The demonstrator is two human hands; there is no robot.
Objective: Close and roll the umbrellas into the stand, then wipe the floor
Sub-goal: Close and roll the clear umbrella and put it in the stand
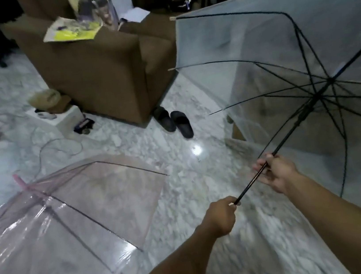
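Gripping the white umbrella (291, 56) by its shaft, left hand (220, 216) fisted at the handle end and right hand (275, 173) curled higher, you risk its ribs snagging the brown armchair (106, 77) while the pink umbrella (70, 217) lies open on the floor (192, 181).

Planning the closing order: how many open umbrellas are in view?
2. The pink-tipped clear umbrella lies open on the floor at left; the black-framed clear umbrella is open at right, held by its shaft in both hands.
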